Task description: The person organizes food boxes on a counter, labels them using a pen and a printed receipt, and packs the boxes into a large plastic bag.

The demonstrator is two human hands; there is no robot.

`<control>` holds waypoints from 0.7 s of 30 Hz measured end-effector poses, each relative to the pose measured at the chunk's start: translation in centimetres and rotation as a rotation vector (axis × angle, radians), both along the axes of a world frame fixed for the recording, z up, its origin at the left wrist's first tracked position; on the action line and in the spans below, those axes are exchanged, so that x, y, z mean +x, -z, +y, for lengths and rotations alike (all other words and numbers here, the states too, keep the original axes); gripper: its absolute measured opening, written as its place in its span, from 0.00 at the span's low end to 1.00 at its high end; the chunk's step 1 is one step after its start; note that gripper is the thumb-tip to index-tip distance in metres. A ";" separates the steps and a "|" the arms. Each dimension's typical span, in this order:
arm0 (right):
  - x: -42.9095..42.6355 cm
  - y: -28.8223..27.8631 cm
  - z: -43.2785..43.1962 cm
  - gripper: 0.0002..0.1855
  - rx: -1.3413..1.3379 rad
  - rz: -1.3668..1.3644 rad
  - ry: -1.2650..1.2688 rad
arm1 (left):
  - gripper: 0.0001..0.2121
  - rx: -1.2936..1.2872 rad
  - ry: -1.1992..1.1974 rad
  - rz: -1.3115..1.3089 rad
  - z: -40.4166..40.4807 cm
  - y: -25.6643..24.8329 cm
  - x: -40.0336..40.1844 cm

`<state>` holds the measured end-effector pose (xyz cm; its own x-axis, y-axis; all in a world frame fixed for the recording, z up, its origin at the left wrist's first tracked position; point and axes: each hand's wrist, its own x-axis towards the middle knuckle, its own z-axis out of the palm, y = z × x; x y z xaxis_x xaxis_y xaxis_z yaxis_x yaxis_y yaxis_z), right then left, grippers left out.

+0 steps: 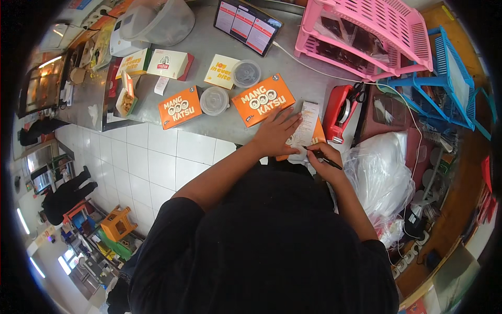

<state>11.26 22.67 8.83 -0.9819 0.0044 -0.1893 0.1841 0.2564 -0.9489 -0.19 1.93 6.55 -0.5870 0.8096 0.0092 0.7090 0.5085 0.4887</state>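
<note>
My right hand point(326, 160) grips a black pen point(330, 161), its tip at a long printed paper receipt point(308, 125). The receipt lies on an orange food box point(318, 132) at the counter's near edge. My left hand point(277, 131) is spread flat, fingers apart, over the left side of the receipt and box. Beyond it sits a larger orange food box point(263, 100). Farther left are a round lidded plastic tub point(214, 101) and another orange food box point(180, 107). A second lidded tub point(246, 73) touches a white and yellow box point(220, 71).
A red tape dispenser point(338, 114) and black scissors point(358, 92) stand to the right, before clear plastic bags point(378, 168). A tablet point(248, 24) with a white cable and a pink plastic rack point(368, 35) are at the back. More food boxes point(169, 64) stand left.
</note>
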 end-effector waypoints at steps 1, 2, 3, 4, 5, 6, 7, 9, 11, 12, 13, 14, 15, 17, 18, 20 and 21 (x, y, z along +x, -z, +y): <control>-0.1 0.3 0.0 0.07 0.014 -0.009 -0.031 | 0.45 0.029 -0.014 0.009 -0.1 0.5 0.3; -0.1 0.8 0.0 0.07 0.028 -0.018 -0.063 | 0.45 0.059 -0.027 0.017 -0.2 0.9 0.5; -0.3 0.8 0.0 0.07 0.042 -0.027 -0.093 | 0.45 0.043 -0.022 0.022 -0.1 0.9 0.4; -0.6 0.7 -0.1 0.07 0.048 -0.057 -0.110 | 0.45 0.027 -0.018 0.027 -0.1 0.9 0.4; -0.8 0.4 -0.1 0.07 0.055 -0.088 -0.128 | 0.45 0.011 -0.013 0.032 -0.1 0.8 0.4; -1.1 0.2 -0.1 0.07 0.062 -0.119 -0.146 | 0.46 0.010 -0.009 0.050 -0.1 0.9 0.4; -1.5 0.4 -0.1 0.07 0.094 -0.055 -0.114 | 0.46 0.009 -0.005 0.068 -0.2 1.0 0.5; -2.1 2.2 0.1 0.06 0.158 0.074 -0.048 | 0.46 0.005 0.000 0.080 -0.2 1.2 0.5; -2.9 5.0 0.3 0.05 0.051 -0.008 0.132 | 0.46 -0.001 0.008 0.065 0.0 1.4 0.5; -3.6 4.7 -0.1 0.04 0.005 -0.040 0.189 | 0.46 -0.003 0.007 0.064 0.0 1.4 0.5; -3.9 4.4 -0.3 0.04 -0.041 -0.072 0.247 | 0.46 -0.005 0.007 0.063 -0.1 1.4 0.5; -3.8 4.2 -0.3 0.05 -0.025 -0.023 0.156 | 0.46 -0.007 0.008 0.062 -0.1 1.5 0.5; -3.7 3.8 -0.4 0.05 0.054 0.047 0.125 | 0.46 -0.017 0.011 0.047 -0.1 1.3 0.4; -2.7 3.2 -0.7 0.05 0.212 0.187 0.064 | 0.46 -0.036 0.019 0.016 -0.1 0.9 0.2; -2.1 3.0 -0.6 0.05 0.181 0.131 0.054 | 0.47 -0.023 0.013 0.028 -0.2 0.9 0.3; -0.8 2.7 0.1 0.06 0.120 0.018 0.035 | 0.47 0.003 0.002 0.053 -0.4 1.1 0.6; -0.3 2.6 0.3 0.05 0.060 -0.077 0.068 | 0.48 -0.033 0.013 0.047 -0.3 0.7 0.6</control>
<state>10.94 22.96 6.24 -0.9616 0.0841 -0.2614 0.2746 0.2969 -0.9146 0.42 1.60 5.89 -0.5763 0.8172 0.0103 0.7374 0.5145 0.4377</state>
